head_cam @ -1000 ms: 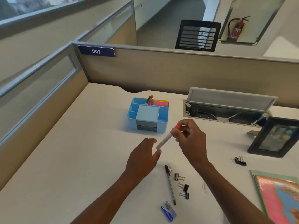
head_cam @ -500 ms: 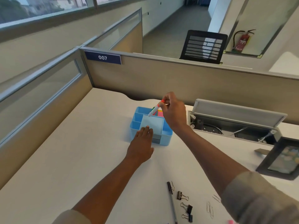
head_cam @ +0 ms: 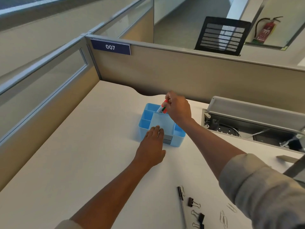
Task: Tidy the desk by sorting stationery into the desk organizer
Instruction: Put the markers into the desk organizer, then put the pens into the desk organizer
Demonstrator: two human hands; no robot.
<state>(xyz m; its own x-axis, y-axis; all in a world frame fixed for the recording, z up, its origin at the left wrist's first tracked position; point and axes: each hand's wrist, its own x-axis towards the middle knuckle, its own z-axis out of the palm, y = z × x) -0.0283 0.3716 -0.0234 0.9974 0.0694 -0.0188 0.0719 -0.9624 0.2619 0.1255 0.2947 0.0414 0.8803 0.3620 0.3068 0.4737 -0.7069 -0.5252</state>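
Note:
A light blue desk organizer [head_cam: 145, 115] stands mid-desk near the back partition. My right hand [head_cam: 178, 109] pinches a white marker with a red cap [head_cam: 162, 106] by its top, the marker's lower end down inside the organizer's back compartment beside a green marker [head_cam: 164, 110]. My left hand [head_cam: 152, 144] rests with straight fingers against the organizer's front edge. On the near desk lie a black pen [head_cam: 181, 202], black binder clips [head_cam: 194, 203] and wire paper clips [head_cam: 223, 216].
A desk cable tray [head_cam: 247, 128] with its grey lid raised sits to the right of the organizer. Beige partitions close off the desk at the back and left. A dark frame [head_cam: 295, 167] shows at the right edge.
My right hand has carried the red-capped marker from above the near desk to the organizer and lowered it into the back compartment. My left hand moved forward onto the organizer's front.

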